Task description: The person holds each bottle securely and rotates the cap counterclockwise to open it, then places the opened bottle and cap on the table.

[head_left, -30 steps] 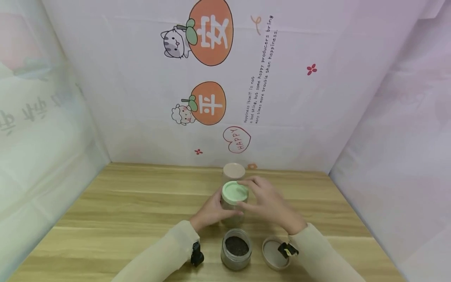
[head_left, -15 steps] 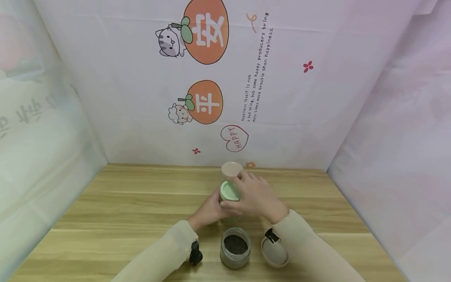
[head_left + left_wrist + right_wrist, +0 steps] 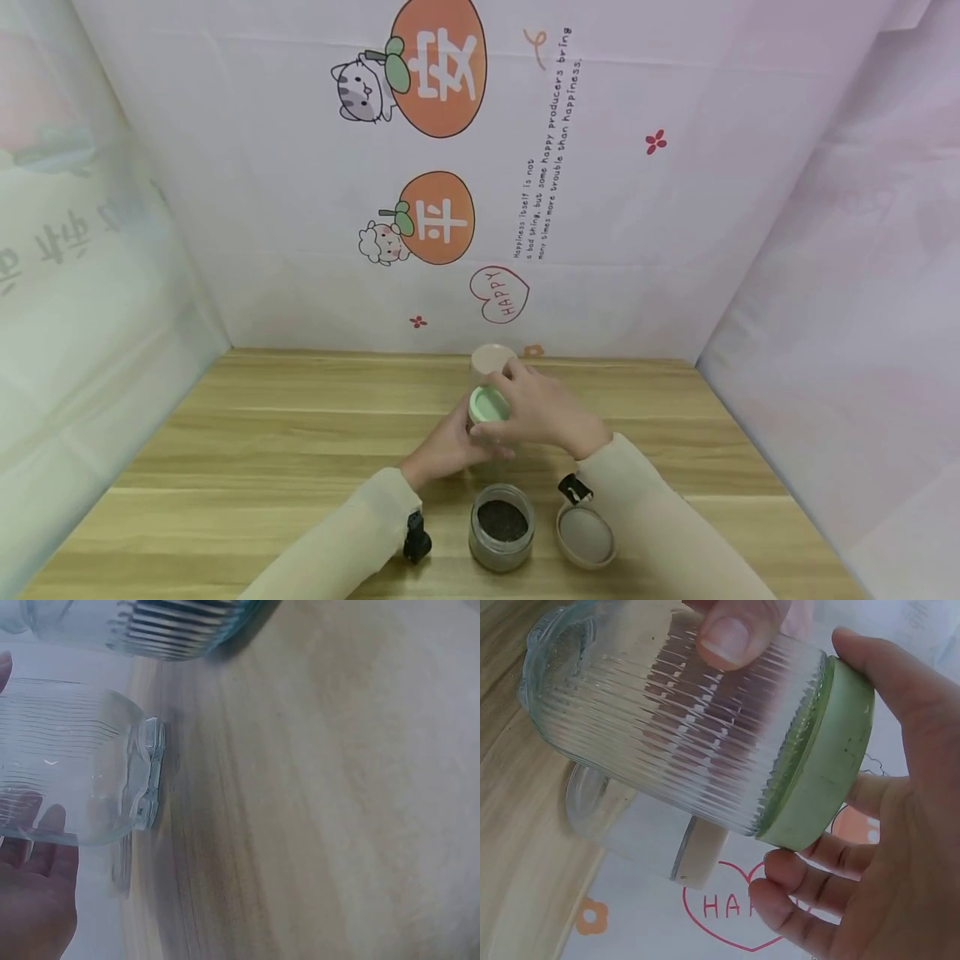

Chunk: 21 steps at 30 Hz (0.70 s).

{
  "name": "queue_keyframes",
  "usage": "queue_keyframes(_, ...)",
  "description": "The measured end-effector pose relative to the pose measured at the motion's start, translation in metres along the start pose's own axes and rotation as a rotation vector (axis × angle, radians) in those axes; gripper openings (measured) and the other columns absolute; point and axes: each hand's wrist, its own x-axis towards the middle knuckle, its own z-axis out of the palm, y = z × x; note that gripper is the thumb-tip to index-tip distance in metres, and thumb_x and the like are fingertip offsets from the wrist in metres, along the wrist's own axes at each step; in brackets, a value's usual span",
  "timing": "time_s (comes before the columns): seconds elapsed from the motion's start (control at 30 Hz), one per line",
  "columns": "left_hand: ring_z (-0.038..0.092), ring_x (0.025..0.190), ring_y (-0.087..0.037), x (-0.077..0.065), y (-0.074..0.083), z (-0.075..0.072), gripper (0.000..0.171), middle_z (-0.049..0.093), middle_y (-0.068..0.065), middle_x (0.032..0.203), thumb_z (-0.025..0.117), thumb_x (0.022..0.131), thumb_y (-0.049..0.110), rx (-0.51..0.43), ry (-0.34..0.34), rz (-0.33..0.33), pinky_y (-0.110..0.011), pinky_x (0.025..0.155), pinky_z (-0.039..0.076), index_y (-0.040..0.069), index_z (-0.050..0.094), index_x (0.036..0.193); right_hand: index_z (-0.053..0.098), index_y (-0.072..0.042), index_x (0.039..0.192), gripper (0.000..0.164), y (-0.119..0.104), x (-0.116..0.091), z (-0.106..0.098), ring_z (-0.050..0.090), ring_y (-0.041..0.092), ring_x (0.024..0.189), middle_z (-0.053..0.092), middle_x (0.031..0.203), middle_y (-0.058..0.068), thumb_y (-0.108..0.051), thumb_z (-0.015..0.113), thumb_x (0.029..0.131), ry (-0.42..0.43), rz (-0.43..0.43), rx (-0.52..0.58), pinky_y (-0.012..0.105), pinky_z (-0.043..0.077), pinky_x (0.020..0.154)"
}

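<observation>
A ribbed clear glass jar [image 3: 667, 720] with a green lid [image 3: 489, 404] stands between both hands at the middle of the table. My left hand [image 3: 448, 446] grips the jar's body; its thumb crosses the ribbed glass in the right wrist view. Around the lid's rim curl the thumb and fingers of my right hand [image 3: 547, 410], which covers the lid's right side in the head view. No contents show inside the glass. In the left wrist view, fingers of the left hand [image 3: 37, 900] show behind and below the clear jar.
Nearer the body, an open glass jar [image 3: 501, 558] holds dark granular stuff. Beside it on the right, a beige lid [image 3: 587, 535] lies on the wooden table [image 3: 315, 425]. Another jar with a beige lid [image 3: 492, 359] stands behind, close to the printed backdrop [image 3: 600, 300].
My right hand has moved left and closed around the green lid, where its fingers were spread earlier. The left hand keeps its hold on the jar.
</observation>
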Motion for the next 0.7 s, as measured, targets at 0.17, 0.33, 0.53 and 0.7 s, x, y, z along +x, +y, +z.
queue_keyframes(0.17,0.054,0.126,-0.019,-0.003,0.007,-0.001,0.089,0.052,0.001,0.143,0.082,0.086,0.014,-0.018,-0.018,0.018,-0.037,0.101,0.048,0.029,0.027,0.155,0.061,-0.026,0.129,0.066,0.005,0.001,0.002,0.056,0.020,0.094,0.050,0.119,0.004,-0.066,0.075,0.078,-0.026,0.001,0.121,0.037,0.052,0.074)
queue_keyframes(0.33,0.052,0.128,-0.018,-0.003,0.012,-0.002,0.090,0.052,0.003,0.143,0.082,0.085,0.014,-0.011,-0.022,0.014,-0.039,0.104,0.046,0.030,0.027,0.155,0.062,-0.025,0.129,0.065,0.010,0.002,0.003,0.055,0.018,0.095,0.049,0.116,0.001,-0.061,0.078,0.077,-0.029,-0.030,0.199,0.036,0.051,0.077)
queue_keyframes(0.53,0.046,0.134,-0.015,-0.003,0.002,-0.003,0.097,0.046,0.007,0.149,0.083,0.085,0.016,0.006,-0.035,-0.008,-0.042,0.111,0.038,0.034,0.022,0.157,0.063,-0.025,0.135,0.066,0.019,0.003,0.004,0.052,0.017,0.103,0.050,0.124,0.001,-0.048,0.083,0.077,-0.045,-0.118,0.231,0.037,0.050,0.082)
queue_keyframes(0.7,0.045,0.133,-0.011,-0.002,-0.003,-0.004,0.094,0.047,0.011,0.147,0.084,0.084,0.024,0.040,-0.031,-0.048,-0.043,0.112,0.035,0.036,0.023,0.156,0.062,-0.027,0.138,0.065,0.023,0.004,0.006,0.045,0.020,0.118,0.051,0.132,0.000,-0.036,0.081,0.076,-0.054,-0.178,0.256,0.041,0.047,0.088)
